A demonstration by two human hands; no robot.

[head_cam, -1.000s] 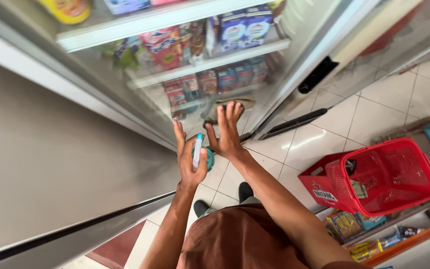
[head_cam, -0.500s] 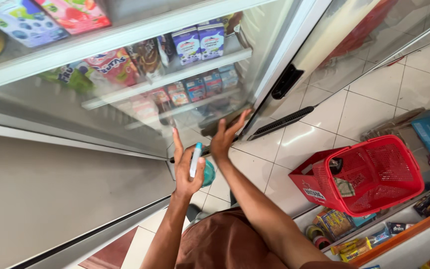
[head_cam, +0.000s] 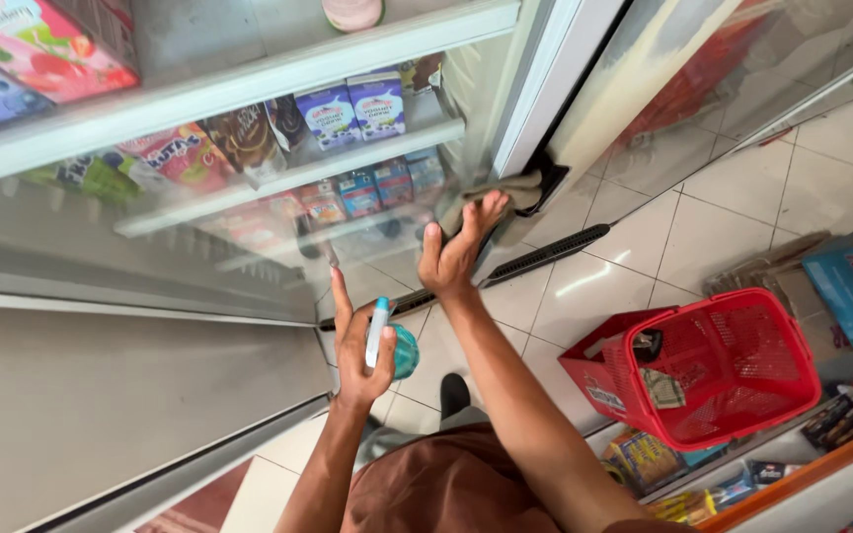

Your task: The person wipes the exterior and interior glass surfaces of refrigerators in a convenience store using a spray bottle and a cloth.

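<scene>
right hand (head_cam: 456,252) flat, fingers spread, pressing a grey cloth (head_cam: 501,192) against the glass fridge door (head_cam: 249,227). left hand (head_cam: 359,345), below the cloth, fingers wrapped around a teal spray bottle (head_cam: 392,345).

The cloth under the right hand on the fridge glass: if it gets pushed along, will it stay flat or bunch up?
The cloth already shows folds beside the right hand, so it is probably floppy and likely to bunch. On the smooth glass door it should slide easily. It looks light, so it would probably drop if released.

A red basket (head_cam: 733,365) stands on the white tiled floor (head_cam: 594,286).
</scene>
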